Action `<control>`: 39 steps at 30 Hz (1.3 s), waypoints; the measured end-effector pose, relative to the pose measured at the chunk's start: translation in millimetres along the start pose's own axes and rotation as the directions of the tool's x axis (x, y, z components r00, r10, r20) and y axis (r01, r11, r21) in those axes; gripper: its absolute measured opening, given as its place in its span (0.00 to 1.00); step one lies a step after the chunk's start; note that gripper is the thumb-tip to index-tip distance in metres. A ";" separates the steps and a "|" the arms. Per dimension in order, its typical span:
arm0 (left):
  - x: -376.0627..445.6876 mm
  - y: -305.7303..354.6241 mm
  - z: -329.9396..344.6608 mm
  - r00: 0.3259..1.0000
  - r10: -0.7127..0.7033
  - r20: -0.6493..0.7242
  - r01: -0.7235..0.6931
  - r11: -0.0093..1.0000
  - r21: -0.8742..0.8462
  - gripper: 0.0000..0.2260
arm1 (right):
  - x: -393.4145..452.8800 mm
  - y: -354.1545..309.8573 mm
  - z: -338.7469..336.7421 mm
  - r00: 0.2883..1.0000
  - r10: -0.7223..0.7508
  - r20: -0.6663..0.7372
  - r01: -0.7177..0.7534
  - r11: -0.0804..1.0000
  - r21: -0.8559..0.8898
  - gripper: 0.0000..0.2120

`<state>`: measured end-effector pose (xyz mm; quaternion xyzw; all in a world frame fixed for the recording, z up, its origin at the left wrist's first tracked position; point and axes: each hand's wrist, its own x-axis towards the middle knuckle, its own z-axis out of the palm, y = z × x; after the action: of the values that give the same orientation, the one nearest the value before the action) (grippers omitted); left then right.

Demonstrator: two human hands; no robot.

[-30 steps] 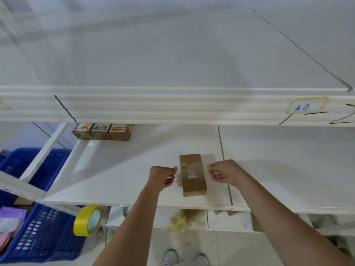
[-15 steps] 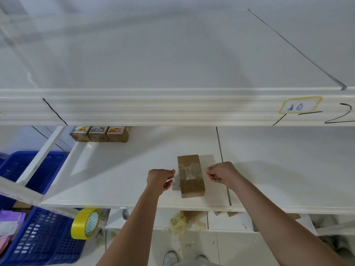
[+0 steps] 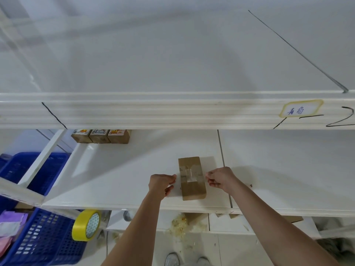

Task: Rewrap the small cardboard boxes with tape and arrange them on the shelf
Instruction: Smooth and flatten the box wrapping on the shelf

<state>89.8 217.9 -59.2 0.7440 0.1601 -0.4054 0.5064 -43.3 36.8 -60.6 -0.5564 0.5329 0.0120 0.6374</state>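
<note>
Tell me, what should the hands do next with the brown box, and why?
Probably press the clear tape flat down the box's sides. The left hand and right hand sit either side of it, fingers curled as if pinching the tape's ends, though I cannot tell.

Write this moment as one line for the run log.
brown cardboard box: flat on white shelf | left hand: beside box | right hand: beside box | grip: unclear

Four cardboard boxes [image 3: 192, 178] (three at back), one tape roll [image 3: 86, 225], two hands [image 3: 161, 184].
</note>
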 end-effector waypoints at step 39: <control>-13.2 16.2 23.3 0.957 0.269 -0.105 -0.253 0.957 0.144 0.06 | -27.2 -13.3 34.1 0.917 -0.301 -0.261 0.173 0.891 -0.419 0.12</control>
<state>81.9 192.6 -42.7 0.8134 0.0647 -0.2977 0.4956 -24.2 72.0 -38.9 -0.7274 0.5428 -0.0519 0.4165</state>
